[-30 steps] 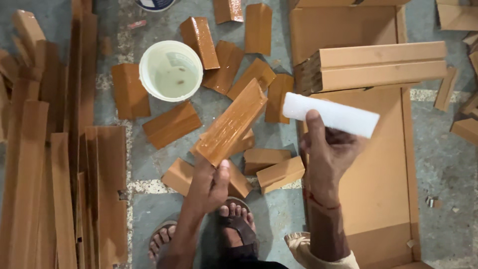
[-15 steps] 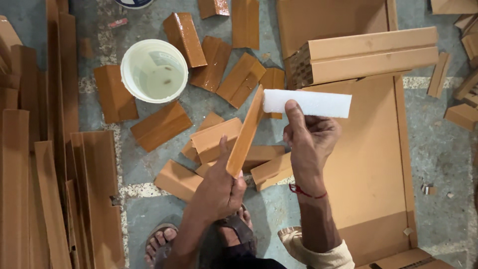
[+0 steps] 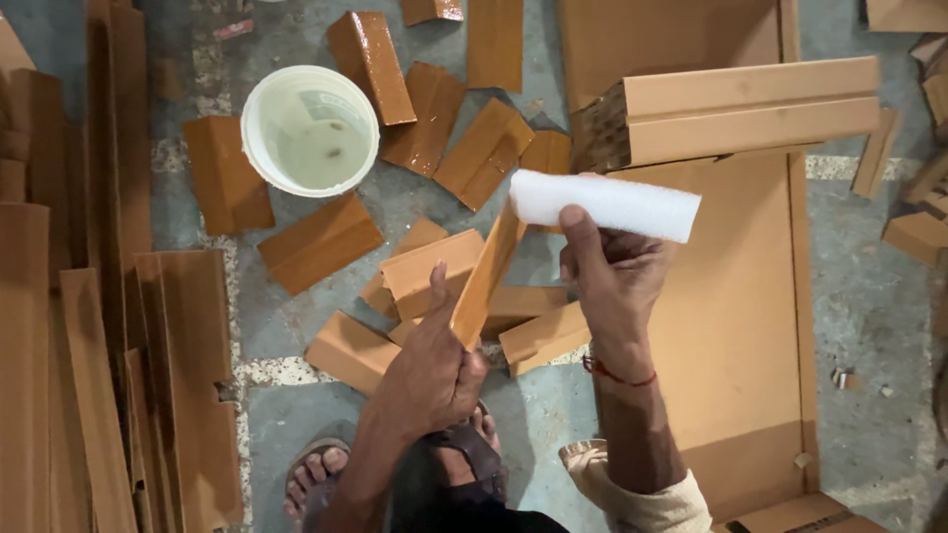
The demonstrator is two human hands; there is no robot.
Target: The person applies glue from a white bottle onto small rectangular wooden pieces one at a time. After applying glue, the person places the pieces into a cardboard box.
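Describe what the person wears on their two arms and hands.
Both hands are bare, without gloves or rings that show. The right hand has a thin red thread bracelet around its wrist, and a cream-coloured sleeve is rolled up near the elbow. The left hand and its forearm show no sleeve or band.

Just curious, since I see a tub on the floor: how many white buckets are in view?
1. The white bucket stands on the floor at upper left, among the cardboard pieces. Others may lie outside the picture.

Grey concrete floor (image 3: pixel 869 326), worn and stained, evenly lit.
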